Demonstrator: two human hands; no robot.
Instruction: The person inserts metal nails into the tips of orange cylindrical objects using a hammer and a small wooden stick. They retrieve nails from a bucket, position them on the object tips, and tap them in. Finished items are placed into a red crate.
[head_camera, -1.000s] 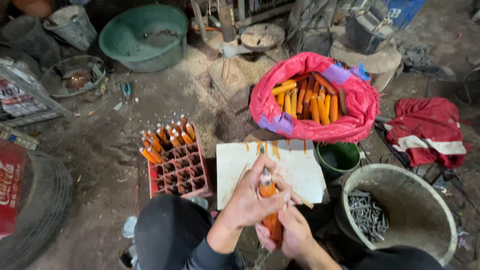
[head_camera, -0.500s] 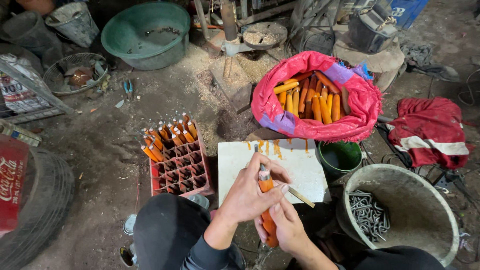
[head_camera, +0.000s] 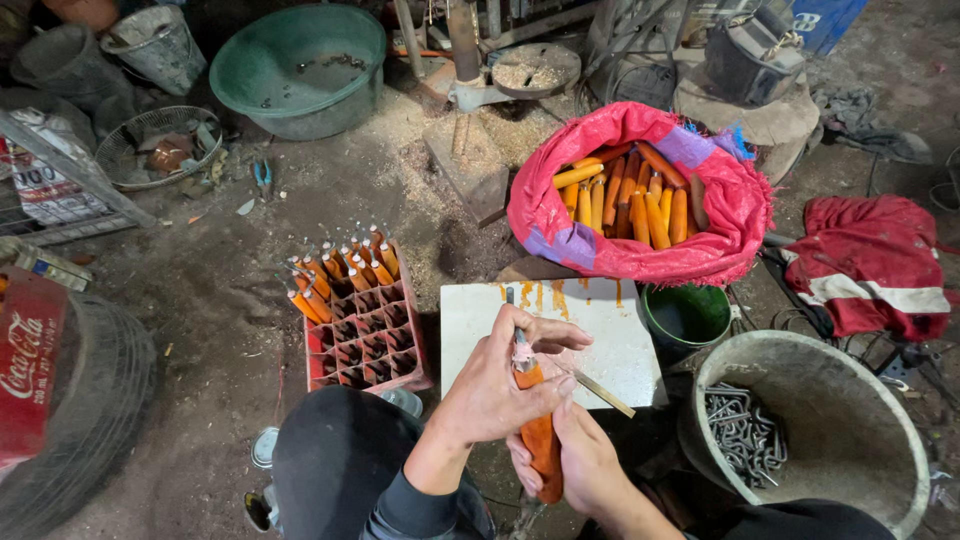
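My left hand (head_camera: 500, 385) wraps around the upper part of an orange wooden handle (head_camera: 538, 440) with a metal tip, held upright over a white board (head_camera: 620, 340). My right hand (head_camera: 580, 460) grips the same handle from below and also holds a thin stick (head_camera: 605, 393) that points right. A red crate (head_camera: 365, 345) to the left carries several finished orange handles with metal tips in its back rows. A red-pink sack (head_camera: 720, 215) behind the board is full of plain orange handles.
A grey bucket (head_camera: 880, 400) with bent metal hooks stands at the right, a small green pot (head_camera: 685, 315) beside the board. A big green basin (head_camera: 300, 70), a wire basket (head_camera: 160, 150), a red cloth (head_camera: 865, 265) and a tyre (head_camera: 100, 390) lie around on the dirt floor.
Both hands have kept their hold on the orange handle and shifted it slightly; the thin stick now sticks out to the right of it.
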